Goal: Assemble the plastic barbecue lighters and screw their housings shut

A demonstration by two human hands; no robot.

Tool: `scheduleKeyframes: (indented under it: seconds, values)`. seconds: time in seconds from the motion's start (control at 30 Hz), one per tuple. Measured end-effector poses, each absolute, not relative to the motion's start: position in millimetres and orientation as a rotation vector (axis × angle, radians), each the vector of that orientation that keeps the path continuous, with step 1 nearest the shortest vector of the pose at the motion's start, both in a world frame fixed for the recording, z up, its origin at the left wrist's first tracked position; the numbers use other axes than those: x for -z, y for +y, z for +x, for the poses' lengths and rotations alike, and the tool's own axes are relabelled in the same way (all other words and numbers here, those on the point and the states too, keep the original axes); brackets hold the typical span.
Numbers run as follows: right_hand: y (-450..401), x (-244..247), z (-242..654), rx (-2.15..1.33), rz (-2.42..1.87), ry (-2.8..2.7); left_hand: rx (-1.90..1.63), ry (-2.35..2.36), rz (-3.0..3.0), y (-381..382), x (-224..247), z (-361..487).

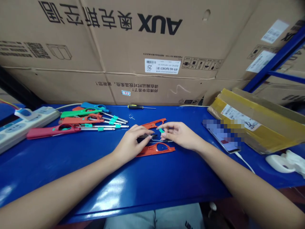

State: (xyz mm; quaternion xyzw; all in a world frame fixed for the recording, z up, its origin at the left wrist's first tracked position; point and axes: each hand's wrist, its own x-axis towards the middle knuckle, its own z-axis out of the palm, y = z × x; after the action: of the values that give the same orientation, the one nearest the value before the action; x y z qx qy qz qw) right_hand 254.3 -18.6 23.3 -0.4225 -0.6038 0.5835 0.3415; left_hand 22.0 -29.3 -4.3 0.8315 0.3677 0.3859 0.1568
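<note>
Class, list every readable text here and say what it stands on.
"AUX": large carton, upside down.
"奥克斯空调": same carton.
"师傅您辛苦了!": same carton.
"请在搬运时对我温柔些,谢谢您!": same carton.
"KFR-46G/BpR3AES1 (B1)": white label.
"25": same label.
Too small, blurred or cut off: fine print, small sticker, parcel label, trouser lettering.

The left hand (pixel 131 143) covers the left ends of both orange shells (pixel 158 148) and most of what looks like a dark part (pixel 153 135). The green piece (pixel 161 130) in the right hand (pixel 178 135) is partly hidden. Pixelation masks the phone (pixel 225 140). Tiny bits (pixel 132 117) near the worktop's (pixel 95 178) back edge are unreadable. The picture cuts off the power strip (pixel 26 122) at the left edge.
</note>
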Motion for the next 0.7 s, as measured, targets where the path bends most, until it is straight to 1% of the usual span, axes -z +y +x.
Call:
scheduleKeyframes:
  seconds: [0.07,0.23,0.33,0.53,0.7]
  values:
    - [-19.7,-20.5,253.5,-1.448,-1.085,-1.634,-1.108,1.053,2.389,-29.0,4.3,22.0]
    - [-23.1,-18.3,255.2,-1.055,-1.103,-1.913,-1.154,1.040,2.364,-30.5,3.3,22.8]
    - [-23.8,-19.2,255.8,-0.909,-1.116,-2.033,-1.182,1.025,2.337,-32.0,2.3,23.7]
    - [-22.9,-20.2,256.6,-0.891,-1.115,-2.000,-1.198,0.989,2.276,-33.1,1.6,24.5]
    - [-24.0,-22.4,257.0,-0.854,-1.103,-2.095,-1.243,0.990,2.269,-33.8,0.4,25.3]
